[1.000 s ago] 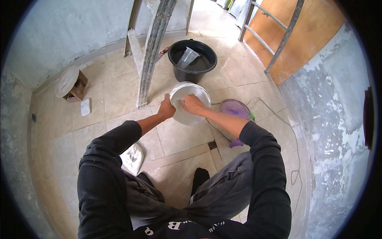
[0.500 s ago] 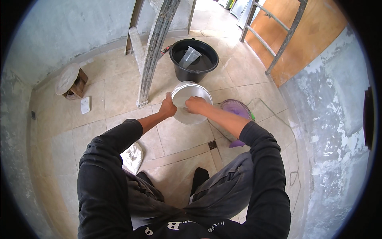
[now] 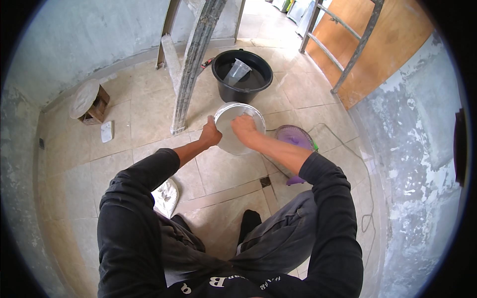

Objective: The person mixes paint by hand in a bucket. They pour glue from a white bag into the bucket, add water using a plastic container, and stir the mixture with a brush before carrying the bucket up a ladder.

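Observation:
A white bucket [image 3: 230, 106] stands on the tiled floor ahead of me, with pale, greyish-white material in it. My left hand [image 3: 211, 133] is closed on the bucket's left rim, thumb pointing up. Over the bucket's mouth, my right hand [image 3: 244, 128] is closed in a fist. Whatever it grips is hidden beneath the fingers. Right behind the bucket is a black tub [image 3: 237, 91] with a clear plastic measuring cup [image 3: 237, 72] lying tilted inside.
A paint-spattered ladder [image 3: 191, 69] rises left of the tub. To the right lie a purple fan-like thing [image 3: 293, 136] and a thin cable [image 3: 365, 161]. A white bag [image 3: 165, 196] is by my left foot. At far left are a round-topped wooden stool [image 3: 87, 102] and a white block [image 3: 107, 131].
My right hand has shifted slightly up and away from me inside the bucket's mouth, its wrist turning. My left hand stays on the rim.

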The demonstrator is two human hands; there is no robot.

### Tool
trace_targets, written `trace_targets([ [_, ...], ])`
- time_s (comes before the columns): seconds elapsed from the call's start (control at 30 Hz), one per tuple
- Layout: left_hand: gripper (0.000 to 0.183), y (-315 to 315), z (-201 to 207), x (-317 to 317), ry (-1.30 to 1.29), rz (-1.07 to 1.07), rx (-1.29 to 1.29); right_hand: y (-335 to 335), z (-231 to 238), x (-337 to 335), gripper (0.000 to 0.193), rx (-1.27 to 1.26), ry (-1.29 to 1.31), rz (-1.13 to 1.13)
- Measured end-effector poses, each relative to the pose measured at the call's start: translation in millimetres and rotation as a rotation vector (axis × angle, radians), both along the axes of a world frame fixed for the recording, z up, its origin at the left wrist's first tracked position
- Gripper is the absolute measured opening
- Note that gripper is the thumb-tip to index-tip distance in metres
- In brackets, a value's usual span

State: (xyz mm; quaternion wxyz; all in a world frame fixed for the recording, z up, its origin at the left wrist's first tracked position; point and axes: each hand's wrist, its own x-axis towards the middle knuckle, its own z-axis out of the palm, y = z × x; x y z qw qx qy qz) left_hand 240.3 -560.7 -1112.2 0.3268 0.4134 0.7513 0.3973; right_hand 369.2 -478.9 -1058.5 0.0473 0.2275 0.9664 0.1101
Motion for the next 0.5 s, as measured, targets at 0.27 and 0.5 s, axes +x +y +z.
trace_targets([
  [0.27,0.044,1,-9,4,0.148,-0.069,0.063,-7,-21,15,0.015,-0.317,-0.062,0.022],
  [0.5,0.045,2,-9,6,0.105,-0.051,0.085,3,-26,13,0.026,-0.582,0.136,-0.119],
])
